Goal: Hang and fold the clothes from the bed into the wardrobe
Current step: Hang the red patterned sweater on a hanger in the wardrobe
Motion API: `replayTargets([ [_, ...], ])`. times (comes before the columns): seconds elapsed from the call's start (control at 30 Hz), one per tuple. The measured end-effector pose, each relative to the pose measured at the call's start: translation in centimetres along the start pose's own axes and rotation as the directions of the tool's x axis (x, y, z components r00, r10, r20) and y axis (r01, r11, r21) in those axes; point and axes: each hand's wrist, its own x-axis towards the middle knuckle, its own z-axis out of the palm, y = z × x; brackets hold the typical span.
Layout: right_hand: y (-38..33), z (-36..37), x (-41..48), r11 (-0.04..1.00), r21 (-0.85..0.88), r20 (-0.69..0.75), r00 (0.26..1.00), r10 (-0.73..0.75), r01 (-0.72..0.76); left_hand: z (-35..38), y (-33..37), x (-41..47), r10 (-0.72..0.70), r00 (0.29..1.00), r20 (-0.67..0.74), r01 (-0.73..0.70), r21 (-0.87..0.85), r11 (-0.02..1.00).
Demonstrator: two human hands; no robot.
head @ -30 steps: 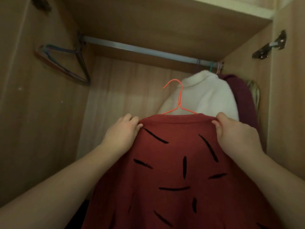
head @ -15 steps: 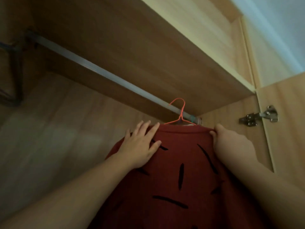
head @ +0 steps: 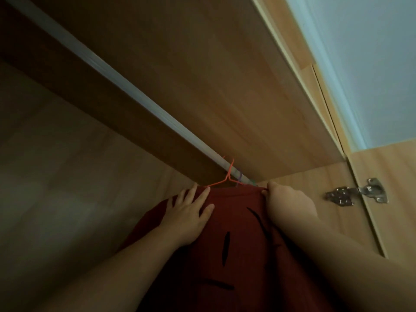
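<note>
A red garment [head: 238, 251] with black dashes hangs on an orange wire hanger [head: 226, 177]. The hanger's hook reaches up to the grey wardrobe rail [head: 139, 95], near the rail's right end. My left hand [head: 191, 215] lies flat on the garment's left shoulder, fingers spread. My right hand [head: 288, 203] pinches the garment's right shoulder at the top edge. Purple and green hooks of other hangers [head: 242, 176] sit just right of the orange one.
The wooden shelf [head: 213, 75] runs close above the rail. The wardrobe's right side panel carries a metal hinge [head: 358, 193]. The back panel [head: 56, 176] fills the left. A pale wall [head: 371, 52] shows at the top right.
The view tilted further upward and the rail came closer. The red garment rose, and the orange hook now reaches the rail. My left hand went from gripping the shoulder to lying flat.
</note>
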Motion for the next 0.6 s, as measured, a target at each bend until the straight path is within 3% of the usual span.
replayTargets([
  [0.17, -1.0, 0.3, -2.8, 0.997, -0.06, -0.034, 0.998, -0.045, 0.043, 0.4, 0.7, -3.8, -0.049, 0.999, -0.002, 0.049, -0.044, 0.998],
  [0.3, -0.5, -2.7, -4.5, 0.998, 0.004, -0.004, 0.998, -0.07, 0.07, -2.4, 4.2, -6.2, -0.041, 0.999, -0.022, 0.04, -0.067, 0.997],
  [0.43, 2.1, -7.0, -9.1, 0.99, 0.021, 0.075, 0.988, -0.138, 0.136, -5.8, 10.4, -9.9, 0.039, 0.999, -0.009, -0.04, -0.121, 0.992],
  [0.6, 9.3, -12.2, -20.9, 0.984, 0.058, 0.114, 0.978, -0.172, 0.166, -7.5, 21.2, -18.2, 0.215, 0.976, 0.026, -0.203, -0.236, 0.95],
])
